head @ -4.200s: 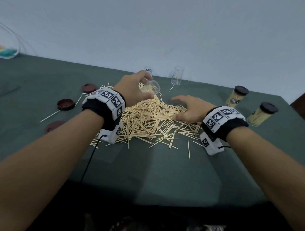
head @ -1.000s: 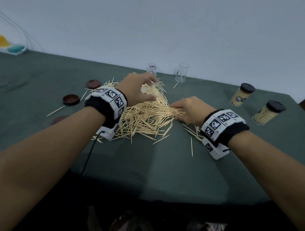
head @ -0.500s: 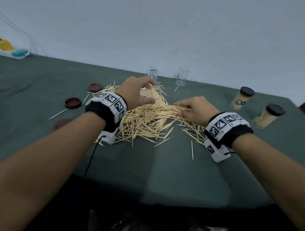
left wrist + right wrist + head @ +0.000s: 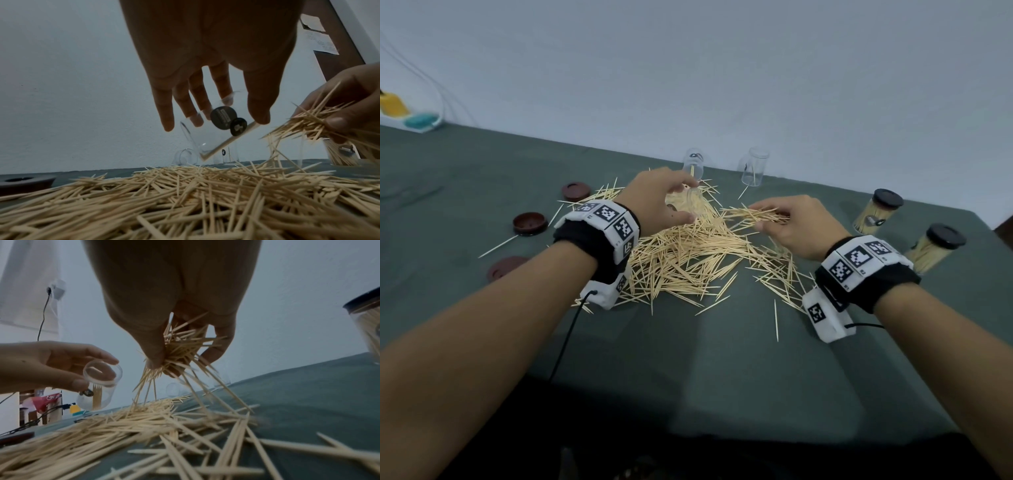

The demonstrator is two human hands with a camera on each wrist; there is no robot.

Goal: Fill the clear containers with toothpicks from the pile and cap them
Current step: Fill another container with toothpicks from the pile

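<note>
The clear container (image 4: 98,386), a few toothpicks inside, hung tilted above the pile (image 4: 688,253) on the worktop (image 4: 722,377) in the left hand (image 4: 654,202) grip; the right hand (image 4: 794,226) beside it pinched a toothpick bunch (image 4: 179,352).

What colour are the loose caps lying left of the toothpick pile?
Dark reddish-brown caps, clearest in the head view.

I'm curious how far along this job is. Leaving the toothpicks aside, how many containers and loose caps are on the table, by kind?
Uncapped clear containers: 3, one held in the left hand
Filled, capped containers: 2
Loose brown caps: 3
Total: 8
</note>
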